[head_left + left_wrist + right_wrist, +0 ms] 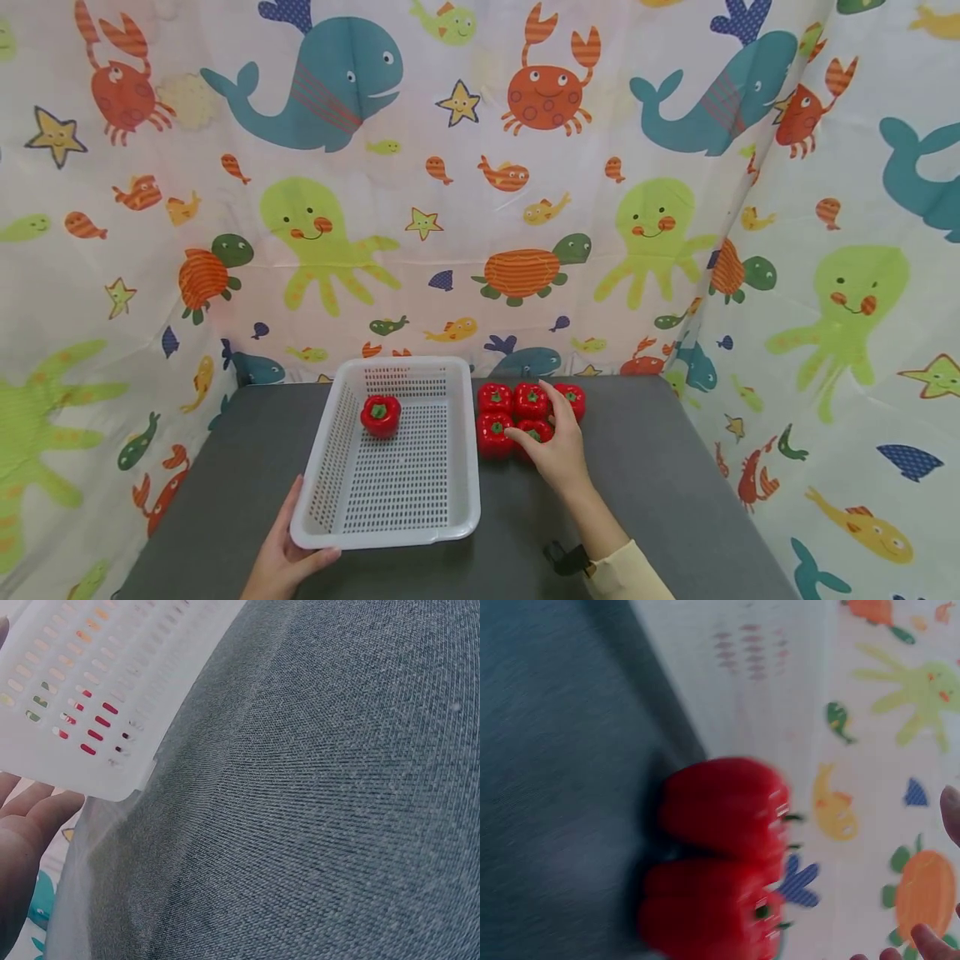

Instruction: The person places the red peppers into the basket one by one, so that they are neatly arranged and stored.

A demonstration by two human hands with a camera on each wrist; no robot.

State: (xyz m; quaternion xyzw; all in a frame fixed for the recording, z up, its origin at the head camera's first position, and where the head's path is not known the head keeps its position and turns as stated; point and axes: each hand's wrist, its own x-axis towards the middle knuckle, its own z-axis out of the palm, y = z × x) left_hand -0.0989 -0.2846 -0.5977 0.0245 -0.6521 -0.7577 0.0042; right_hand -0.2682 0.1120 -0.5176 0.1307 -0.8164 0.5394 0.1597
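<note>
A white plastic basket (pixel 463 467) with slotted walls and floor stands left of centre on the dark table. One red bell pepper (pixel 381 421) with a green stem sits inside it, toward the back left. My left hand (pixel 285 554) holds the basket's near left corner, fingers along the side wall and thumb at the front. Several more red bell peppers (pixel 495 435) stand in two rows just right of the basket. Over these, my right hand (pixel 558 446) reaches with thumb and fingers spread apart, partly covering the front right pepper (pixel 536 429); nothing is gripped.
The grey table (pixel 637 492) extends to both sides and in front of the basket. A curtain (pixel 450 275) printed with sea animals encloses the back and sides. A dark strap (pixel 566 558) circles the right wrist, by a pale yellow sleeve (pixel 630 575).
</note>
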